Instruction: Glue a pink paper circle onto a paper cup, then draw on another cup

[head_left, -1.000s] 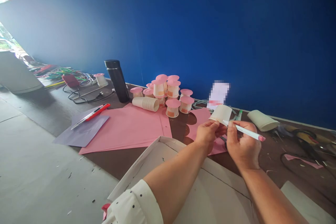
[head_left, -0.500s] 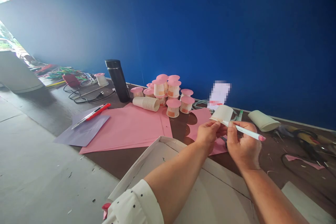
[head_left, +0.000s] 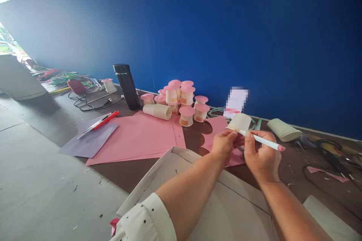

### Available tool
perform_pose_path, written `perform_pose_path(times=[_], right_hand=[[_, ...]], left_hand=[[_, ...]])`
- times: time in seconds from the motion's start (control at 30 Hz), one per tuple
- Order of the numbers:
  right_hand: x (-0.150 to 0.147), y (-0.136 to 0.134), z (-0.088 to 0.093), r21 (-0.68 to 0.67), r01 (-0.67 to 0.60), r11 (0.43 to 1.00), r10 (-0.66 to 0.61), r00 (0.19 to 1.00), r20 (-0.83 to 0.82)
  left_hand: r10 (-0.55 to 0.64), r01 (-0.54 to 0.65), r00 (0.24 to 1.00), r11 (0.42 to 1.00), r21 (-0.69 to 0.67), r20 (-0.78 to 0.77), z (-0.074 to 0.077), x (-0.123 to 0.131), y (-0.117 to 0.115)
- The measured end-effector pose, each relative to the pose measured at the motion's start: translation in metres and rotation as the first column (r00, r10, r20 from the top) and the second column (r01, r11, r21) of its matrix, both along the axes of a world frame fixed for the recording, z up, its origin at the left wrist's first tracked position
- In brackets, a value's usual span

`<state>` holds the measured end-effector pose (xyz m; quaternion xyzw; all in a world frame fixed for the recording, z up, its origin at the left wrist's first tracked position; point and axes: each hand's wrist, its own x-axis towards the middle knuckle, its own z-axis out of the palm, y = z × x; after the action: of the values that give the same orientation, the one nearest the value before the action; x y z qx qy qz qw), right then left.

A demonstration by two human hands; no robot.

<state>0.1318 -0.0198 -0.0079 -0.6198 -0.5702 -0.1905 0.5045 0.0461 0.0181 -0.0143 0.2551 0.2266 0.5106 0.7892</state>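
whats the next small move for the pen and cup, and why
Probably draw the pen lightly along the cup: the right hand holds the pen tip at it, the left hand grips it, and some pink-topped cups nearby bear orange patches.

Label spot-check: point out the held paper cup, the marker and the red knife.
Paper cup (head_left: 240,121): head view, side wall.
Marker (head_left: 266,142): head view, white barrel.
Red knife (head_left: 102,122): head view, handle.

we see a black flask (head_left: 126,88) standing before a blue wall (head_left: 226,37), a black plug (head_left: 108,101) near it, and a red-handled knife (head_left: 105,120) lying on purple paper (head_left: 97,145)
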Motion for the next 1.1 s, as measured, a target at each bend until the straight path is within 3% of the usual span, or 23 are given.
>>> perform_pose_path(times=[1.1], right_hand=[[0.0018,0.0006,-0.0017,0.005,0.001,1.0,-0.002,0.999,0.032]], left_hand=[[0.029,-0.029,0.999,1.0,-0.006,-0.013,0.0013,0.0005,0.0007]])
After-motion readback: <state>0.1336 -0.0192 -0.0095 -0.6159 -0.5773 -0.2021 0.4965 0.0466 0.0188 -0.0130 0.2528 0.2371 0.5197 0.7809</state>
